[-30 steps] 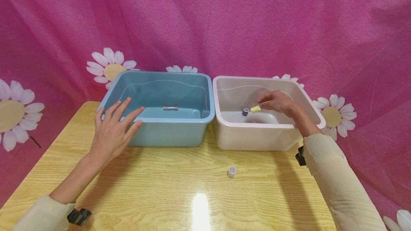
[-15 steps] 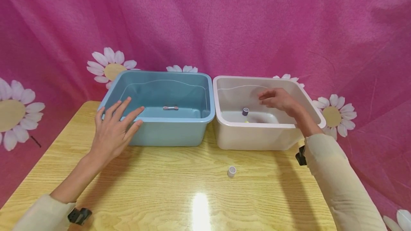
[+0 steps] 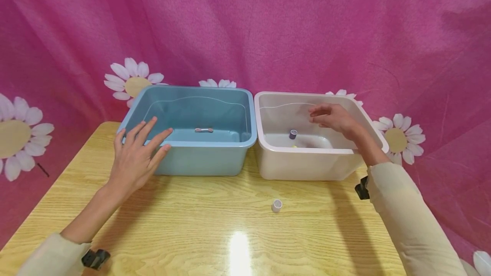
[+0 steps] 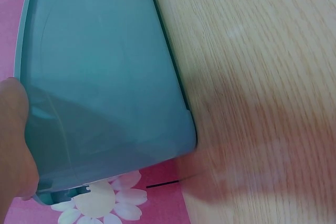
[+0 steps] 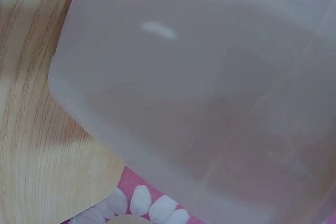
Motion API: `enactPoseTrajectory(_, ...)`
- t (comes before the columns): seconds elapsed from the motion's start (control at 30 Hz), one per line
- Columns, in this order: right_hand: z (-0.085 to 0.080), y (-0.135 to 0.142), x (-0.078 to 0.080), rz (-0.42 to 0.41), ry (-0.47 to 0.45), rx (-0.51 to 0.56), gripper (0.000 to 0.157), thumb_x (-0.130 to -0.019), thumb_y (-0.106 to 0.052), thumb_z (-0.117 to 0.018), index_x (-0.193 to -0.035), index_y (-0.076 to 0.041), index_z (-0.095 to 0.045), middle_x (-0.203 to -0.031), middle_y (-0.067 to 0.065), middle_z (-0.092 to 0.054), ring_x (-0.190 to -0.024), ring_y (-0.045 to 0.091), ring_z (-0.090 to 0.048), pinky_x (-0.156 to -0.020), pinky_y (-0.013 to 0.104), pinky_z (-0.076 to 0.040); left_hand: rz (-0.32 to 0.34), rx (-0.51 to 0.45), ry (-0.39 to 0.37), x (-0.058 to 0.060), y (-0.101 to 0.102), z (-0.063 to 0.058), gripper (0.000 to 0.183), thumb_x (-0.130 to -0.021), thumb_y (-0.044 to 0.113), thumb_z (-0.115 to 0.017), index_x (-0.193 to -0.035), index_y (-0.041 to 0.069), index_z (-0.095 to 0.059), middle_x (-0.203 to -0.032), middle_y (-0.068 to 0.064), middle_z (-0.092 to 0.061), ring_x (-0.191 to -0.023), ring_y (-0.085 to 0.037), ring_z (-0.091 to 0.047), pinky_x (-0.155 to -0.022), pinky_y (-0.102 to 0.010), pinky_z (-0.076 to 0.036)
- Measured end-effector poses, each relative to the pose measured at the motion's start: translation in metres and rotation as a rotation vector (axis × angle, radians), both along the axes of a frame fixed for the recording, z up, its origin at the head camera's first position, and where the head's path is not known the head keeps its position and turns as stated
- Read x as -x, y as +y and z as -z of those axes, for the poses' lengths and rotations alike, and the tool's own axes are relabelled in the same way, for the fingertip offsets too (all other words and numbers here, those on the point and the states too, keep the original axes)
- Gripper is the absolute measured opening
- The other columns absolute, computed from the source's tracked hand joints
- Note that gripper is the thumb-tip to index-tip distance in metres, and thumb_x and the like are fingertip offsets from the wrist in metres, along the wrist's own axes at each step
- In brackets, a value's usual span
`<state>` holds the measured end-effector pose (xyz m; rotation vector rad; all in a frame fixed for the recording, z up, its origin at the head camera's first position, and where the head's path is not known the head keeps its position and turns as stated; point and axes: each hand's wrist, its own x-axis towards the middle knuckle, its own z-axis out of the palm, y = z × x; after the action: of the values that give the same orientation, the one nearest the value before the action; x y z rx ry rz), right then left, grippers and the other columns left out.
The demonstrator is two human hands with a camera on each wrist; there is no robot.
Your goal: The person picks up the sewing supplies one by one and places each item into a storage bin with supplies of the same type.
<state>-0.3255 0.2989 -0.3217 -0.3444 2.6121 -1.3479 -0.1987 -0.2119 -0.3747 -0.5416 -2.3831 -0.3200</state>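
Observation:
My left hand (image 3: 132,156) lies with spread fingers over the near left rim of the blue tub (image 3: 199,159). Inside that tub is a small pinkish-white bundle (image 3: 203,130). Over the beige tub (image 3: 303,165) hovers my right hand (image 3: 333,118), its fingers loosely bent and holding nothing. On the floor of the beige tub stands a dark purple spool (image 3: 293,134). Just a sliver of a yellow spool (image 3: 294,146) shows above the near wall, which hides the rest. A white spool (image 3: 276,205) stands on the table in front of the beige tub.
The tubs stand side by side on a wooden table (image 3: 207,212). A pink curtain (image 3: 245,33) with daisies hangs right behind them. In the right wrist view, the beige tub wall (image 5: 184,87) fills most of the picture.
The right hand let go of the yellow spool, which dropped into the beige tub. That hand then rose slightly. The left hand stayed where it was.

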Motion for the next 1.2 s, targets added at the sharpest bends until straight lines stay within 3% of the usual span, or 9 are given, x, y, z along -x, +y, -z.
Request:
enactPoseTrajectory(0.17,-0.003,0.000,-0.003,-0.018,0.022,0.012,0.045,-0.086,-0.013,-0.065,-0.125,0.005,-0.051,-0.122,0.025,-0.052,-0.097,0.017,-0.059,-0.088,0.043,-0.044,0.004,-0.004,0.009,0.000,0.000,0.000,0.044,-0.092,0.046,-0.044,-0.127,0.024,-0.057,-0.142,-0.011,-0.036,-0.126,-0.035,-0.033,-0.098,-0.061,-0.013)
enactPoseTrajectory(0.53,-0.007,-0.003,-0.019,-0.007,0.022,0.063,0.042,-0.089,-0.023,-0.062,-0.123,0.001,-0.053,-0.117,0.011,-0.057,-0.110,0.027,-0.052,-0.088,0.038,-0.045,0.003,-0.001,0.004,0.001,0.001,-0.001,0.043,-0.091,0.046,-0.045,-0.126,0.023,-0.057,-0.142,-0.012,-0.037,-0.125,-0.036,-0.034,-0.098,-0.061,-0.013)
enactPoseTrajectory(0.93,-0.019,-0.007,-0.039,0.010,0.090,0.120,0.041,-0.087,-0.027,-0.064,-0.120,-0.002,-0.057,-0.114,0.007,-0.059,-0.104,0.021,-0.056,-0.084,0.031,-0.047,0.002,0.000,-0.009,0.000,0.002,-0.002,0.043,-0.090,0.042,-0.050,-0.128,0.023,-0.056,-0.143,-0.012,-0.036,-0.125,-0.036,-0.034,-0.097,-0.062,-0.013)
enactPoseTrajectory(1.2,-0.029,-0.015,-0.055,-0.041,0.143,0.120,0.039,-0.088,-0.024,-0.063,-0.118,0.000,-0.057,-0.112,0.007,-0.061,-0.101,0.020,-0.058,-0.082,0.029,-0.048,0.003,-0.004,-0.006,-0.001,0.001,-0.001,0.043,-0.091,0.044,-0.048,-0.128,0.023,-0.056,-0.142,-0.011,-0.036,-0.125,-0.035,-0.034,-0.097,-0.062,-0.013)
